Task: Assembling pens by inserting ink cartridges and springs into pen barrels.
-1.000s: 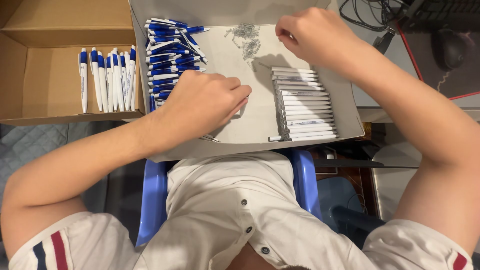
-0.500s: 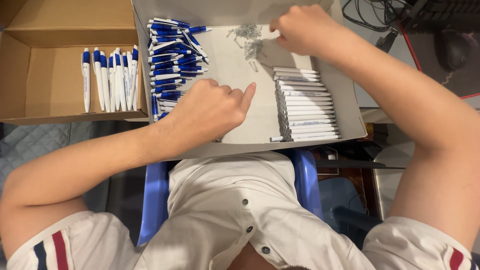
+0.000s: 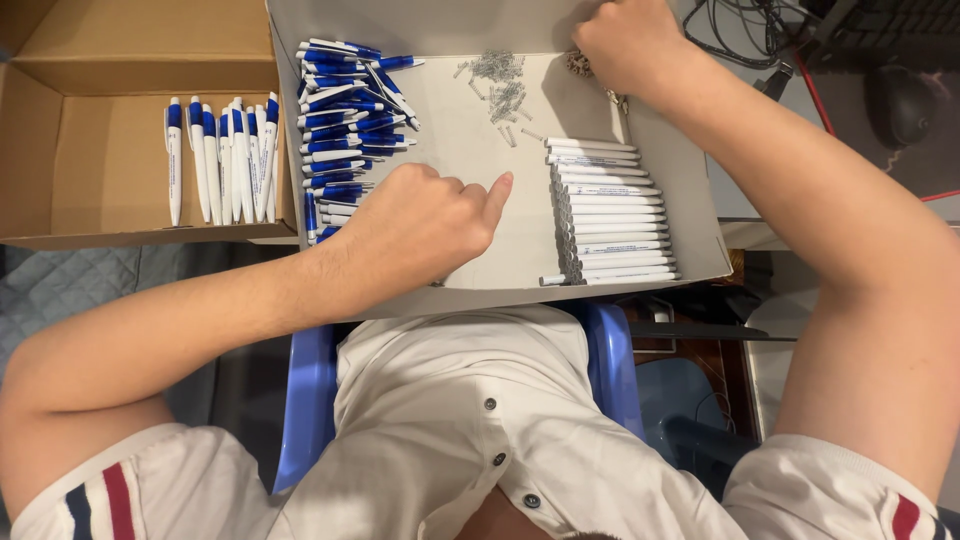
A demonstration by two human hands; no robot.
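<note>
The left hand (image 3: 425, 225) rests curled into a loose fist on the floor of a shallow grey cardboard tray (image 3: 520, 290) across the person's lap, index finger pointing toward the row of white pen barrels (image 3: 612, 215); whether it grips anything inside the fist cannot be told. The right hand (image 3: 622, 42) is at the far edge of the tray with fingers bunched together, seemingly pinching at something small beside the scatter of little metal springs (image 3: 500, 85), though the thing itself is hidden. The barrels lie neatly stacked side by side on the right of the tray, and a heap of blue and white pen parts (image 3: 345, 125) is piled on its left side, just beside the left hand. To the left of the tray stands an open brown cardboard box (image 3: 90, 150) with a short row of finished blue-capped pens (image 3: 222, 160) lying side by side on its floor. Judging from how things lie, the pen assembly looks to be at an early stage: only about ten whole pens sit in the box, while a good many barrels, a large heap of blue parts and a fair number of springs are left to put together. A blue chair (image 3: 305, 400) shows under the person's white shirt
</note>
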